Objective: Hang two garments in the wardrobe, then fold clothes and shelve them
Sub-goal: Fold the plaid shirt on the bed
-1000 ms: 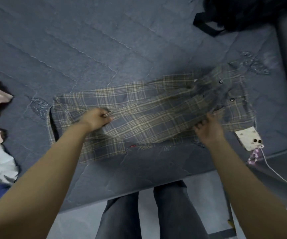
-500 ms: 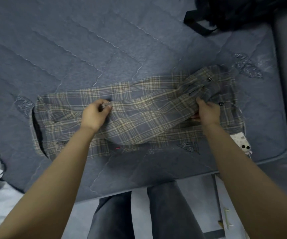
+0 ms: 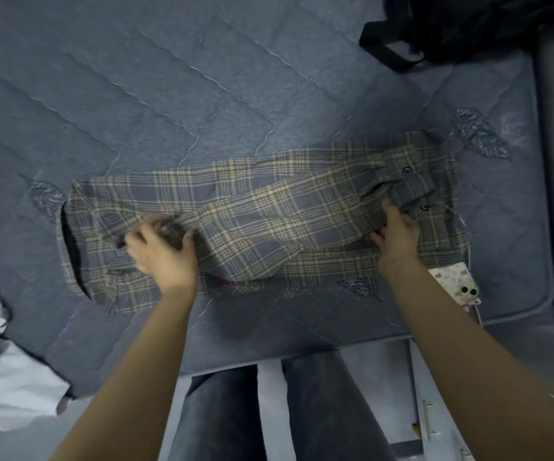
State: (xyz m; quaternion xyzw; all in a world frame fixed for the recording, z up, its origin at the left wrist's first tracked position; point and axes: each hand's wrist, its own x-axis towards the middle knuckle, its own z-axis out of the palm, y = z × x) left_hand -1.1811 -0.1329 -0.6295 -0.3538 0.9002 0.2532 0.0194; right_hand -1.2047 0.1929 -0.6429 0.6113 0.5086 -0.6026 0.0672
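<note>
Plaid shirt [image 3: 269, 214] is laid out flat across the blue quilted mattress [image 3: 169, 78], collar end to the left, buttoned cuffs over on the right, so the folding half of the job is clearly what's being worked on. Far left, some other clothes [image 3: 6, 387] are piled at the mattress edge, presumably waiting their turn. Compared with a second ago, the loose sleeve has been carried up from the near edge and is now draped diagonally over the body of the shirt. The left hand [image 3: 161, 251] is curled round a bunch of fabric near the shoulder, which looks more gathered than it did half a second back, and the right hand [image 3: 397, 232] has the cuff end pinched just beside the buttons. So one sleeve is basically folded in; flattening and the crosswise folds are probably still to be done. A phone [image 3: 458, 284] is tucked against the shirt's right corner, and a black bag [image 3: 468, 24] is sitting top right.
</note>
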